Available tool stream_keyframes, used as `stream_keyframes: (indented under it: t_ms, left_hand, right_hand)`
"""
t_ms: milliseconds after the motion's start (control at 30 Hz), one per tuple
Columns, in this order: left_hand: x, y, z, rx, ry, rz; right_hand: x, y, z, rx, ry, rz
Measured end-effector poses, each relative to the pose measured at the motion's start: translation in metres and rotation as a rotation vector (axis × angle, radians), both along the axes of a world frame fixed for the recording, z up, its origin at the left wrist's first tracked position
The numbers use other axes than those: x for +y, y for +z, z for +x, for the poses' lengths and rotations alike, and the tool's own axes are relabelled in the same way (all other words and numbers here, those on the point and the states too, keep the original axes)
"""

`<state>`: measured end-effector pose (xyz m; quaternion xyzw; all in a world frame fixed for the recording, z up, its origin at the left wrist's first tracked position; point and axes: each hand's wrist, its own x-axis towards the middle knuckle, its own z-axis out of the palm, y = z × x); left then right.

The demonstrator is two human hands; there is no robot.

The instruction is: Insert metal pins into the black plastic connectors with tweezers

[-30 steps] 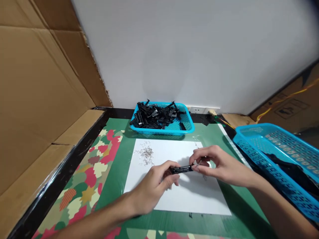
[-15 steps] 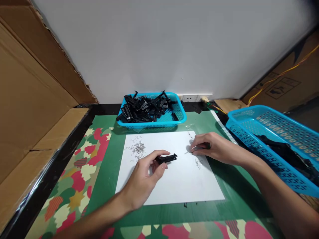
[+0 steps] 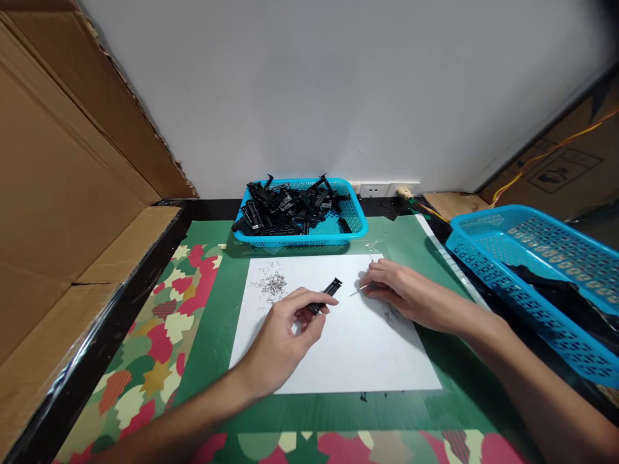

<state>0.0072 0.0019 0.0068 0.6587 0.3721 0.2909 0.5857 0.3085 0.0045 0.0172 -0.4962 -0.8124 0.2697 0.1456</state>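
Note:
A small black plastic part (image 3: pixel 331 288), long and narrow, is pinched between the thumb and fingers of my left hand (image 3: pixel 285 335), above the white sheet (image 3: pixel 358 361). To its right, my right hand (image 3: pixel 406 290) is closed around a thin metal pin-like tool (image 3: pixel 356 292), whose tip points left toward the black part without touching it. A loose pile of small bent wire pieces (image 3: pixel 273 285) lies on the sheet's left side. A smaller cluster of wire pieces (image 3: pixel 389 314) sits under and beside my right hand.
Behind the sheet stands a blue basket (image 3: pixel 302 241) heaped with black plastic parts (image 3: pixel 290 206). A second blue basket (image 3: pixel 522 309) holding black items is at the right. Cardboard (image 3: pixel 72 161) walls the left, and a wall socket (image 3: pixel 373 190) with cables is at the back.
My left hand has turned the black part so its far end tilts upward. My right hand has come slightly left, bringing the thin tool closer to the part. The camera view has shifted slightly.

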Motion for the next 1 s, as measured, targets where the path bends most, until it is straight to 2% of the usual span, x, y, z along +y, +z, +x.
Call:
stream_keyframes:
  t_ms: [133, 300, 433, 1000]
  left_hand:
    - [0.000, 0.000, 0.000, -0.010, 0.026, -0.016]
    - [0.000, 0.001, 0.000, -0.020, 0.039, -0.018]
    - [0.000, 0.002, 0.000, -0.023, 0.039, -0.029]
    - [-0.001, 0.004, 0.001, -0.030, 0.071, -0.051]
  right_hand:
    - [-0.002, -0.002, -0.007, -0.048, -0.010, 0.021]
    - [-0.006, 0.006, -0.005, 0.021, -0.074, 0.005]
    - [-0.005, 0.010, -0.001, 0.036, -0.060, 0.038]
    - [0.003, -0.004, 0.010, 0.101, -0.049, 0.015]
